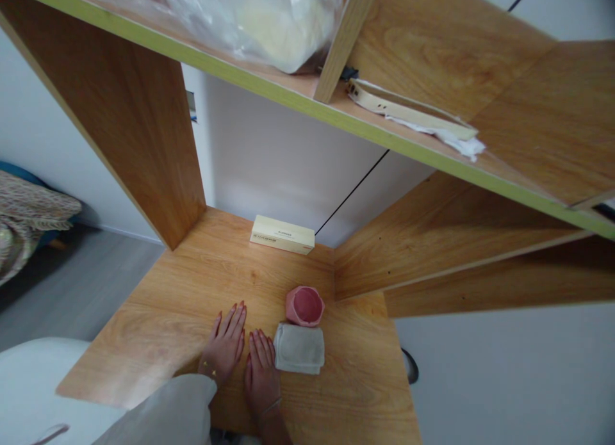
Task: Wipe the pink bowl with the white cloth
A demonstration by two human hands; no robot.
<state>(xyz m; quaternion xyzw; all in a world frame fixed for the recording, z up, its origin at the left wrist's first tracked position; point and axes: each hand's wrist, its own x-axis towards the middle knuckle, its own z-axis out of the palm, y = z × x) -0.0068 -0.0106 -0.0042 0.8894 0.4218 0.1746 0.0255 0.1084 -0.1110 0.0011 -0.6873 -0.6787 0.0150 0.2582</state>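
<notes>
My left hand (224, 344) lies flat on the wooden desk (192, 285), fingers stretched forward and holding nothing. Just to its right, my right hand (262, 372) also rests palm down with its fingers out straight. A folded grey cloth (300, 349) lies right beside the fingers of my right hand; whether they touch is hard to tell. Directly behind the cloth stands a pink faceted pot (305, 306), its inside facing up. Farther back, against the wall, is a long cream box (282, 234) with printed text.
Above the desk runs a shelf with a yellow-green edge (269, 93). It carries a clear plastic bag (269, 22) and a long pale strip-like object (413, 112) with white paper. Wooden side panels (120, 105) flank the desk. A white chair (43, 374) stands at the left.
</notes>
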